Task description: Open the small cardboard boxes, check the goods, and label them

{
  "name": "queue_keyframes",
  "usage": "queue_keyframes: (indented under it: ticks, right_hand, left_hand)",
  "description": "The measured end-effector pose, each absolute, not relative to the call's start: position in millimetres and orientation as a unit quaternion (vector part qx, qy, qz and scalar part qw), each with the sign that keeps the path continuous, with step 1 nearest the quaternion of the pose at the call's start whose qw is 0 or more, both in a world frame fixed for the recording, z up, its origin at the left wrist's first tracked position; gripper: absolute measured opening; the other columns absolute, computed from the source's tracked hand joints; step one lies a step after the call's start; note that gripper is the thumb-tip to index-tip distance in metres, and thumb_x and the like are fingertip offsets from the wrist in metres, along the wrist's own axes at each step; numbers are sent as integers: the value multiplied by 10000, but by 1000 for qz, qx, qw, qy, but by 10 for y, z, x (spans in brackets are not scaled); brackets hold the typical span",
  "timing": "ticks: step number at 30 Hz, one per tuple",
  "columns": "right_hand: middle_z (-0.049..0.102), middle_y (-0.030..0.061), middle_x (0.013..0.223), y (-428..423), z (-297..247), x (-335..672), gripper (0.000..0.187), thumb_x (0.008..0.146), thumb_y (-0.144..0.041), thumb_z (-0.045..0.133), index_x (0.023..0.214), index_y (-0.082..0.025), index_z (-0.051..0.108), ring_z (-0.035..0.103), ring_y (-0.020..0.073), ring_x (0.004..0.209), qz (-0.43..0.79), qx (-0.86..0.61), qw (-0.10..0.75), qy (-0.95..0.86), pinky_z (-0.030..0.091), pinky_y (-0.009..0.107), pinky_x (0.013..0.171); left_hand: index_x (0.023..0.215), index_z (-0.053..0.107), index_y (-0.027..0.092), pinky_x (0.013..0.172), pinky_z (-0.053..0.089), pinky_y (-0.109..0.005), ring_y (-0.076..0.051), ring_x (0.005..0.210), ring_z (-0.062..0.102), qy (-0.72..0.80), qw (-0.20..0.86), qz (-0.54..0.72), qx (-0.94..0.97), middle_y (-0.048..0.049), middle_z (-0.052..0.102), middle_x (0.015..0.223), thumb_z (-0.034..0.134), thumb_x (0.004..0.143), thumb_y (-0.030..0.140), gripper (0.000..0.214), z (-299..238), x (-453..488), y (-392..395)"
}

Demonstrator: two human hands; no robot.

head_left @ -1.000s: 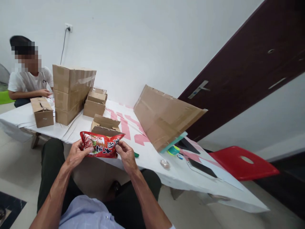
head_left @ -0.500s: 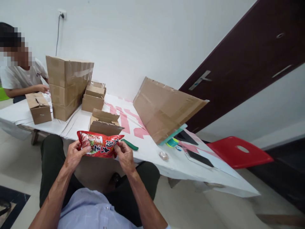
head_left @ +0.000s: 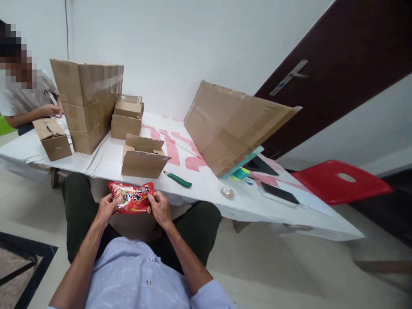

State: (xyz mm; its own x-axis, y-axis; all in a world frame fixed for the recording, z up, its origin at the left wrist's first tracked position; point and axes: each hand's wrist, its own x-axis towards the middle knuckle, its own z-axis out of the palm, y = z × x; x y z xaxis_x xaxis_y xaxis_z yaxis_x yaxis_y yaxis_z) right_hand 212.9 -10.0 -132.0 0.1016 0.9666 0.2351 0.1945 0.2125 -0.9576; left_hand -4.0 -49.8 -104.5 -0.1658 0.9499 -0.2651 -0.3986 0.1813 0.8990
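Note:
A red printed food packet (head_left: 133,198) with dark lettering is stretched between my two hands, above my lap and just in front of the table edge. My left hand (head_left: 107,208) grips its left end, thumb on the front face. At the right end, my right hand (head_left: 160,207) pinches the packet between thumb and fingers. Beyond it, an open cardboard box (head_left: 144,165) stands near the table's front edge. A green utility knife (head_left: 179,179) lies to the right of that box, its tip towards the box.
Stacked large cartons (head_left: 93,107) and a smaller box (head_left: 54,143) stand on the left, near a seated person (head_left: 28,101). More small boxes (head_left: 126,124) sit behind. A large cardboard sheet (head_left: 231,128) leans at right, near tape (head_left: 240,173), a phone (head_left: 279,193) and a red stool (head_left: 341,180).
The packet has come down and nearer to me, still in both hands, and now tilts differently. My view has shifted, uncovering the box front and the whole knife.

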Motion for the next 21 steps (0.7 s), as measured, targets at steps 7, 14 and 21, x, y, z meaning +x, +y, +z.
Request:
queue_keyframes:
  ticks: [7,14,21]
  right_hand:
    - [676,1,744,-74,-583,2232,438,871,-656,728,798,-236,626,621,156,683,380,-416,606,-562,536,274,625]
    - [762,38,929,-130,-360,2389,424,752,-567,876,977,-235,739,702,200,827,473,-339,534,-614,593,304,708]
    - [682,-20,753,-129,-703,2370,398,731,-511,892,769,-242,601,651,156,679,483,-383,544,-569,574,285,660]
  left_hand:
    - [947,794,124,729,600,-316,-201,705,725,455,523,625,359,-58,807,843,1016,485,508,640,-385,-87,-446]
    - [931,789,137,751,597,-316,-201,735,714,448,483,633,408,-52,796,853,999,529,474,564,-188,-153,-528]
    - [982,777,147,768,580,-305,-204,788,716,457,517,578,435,-59,796,912,965,605,452,520,-422,-150,-557]
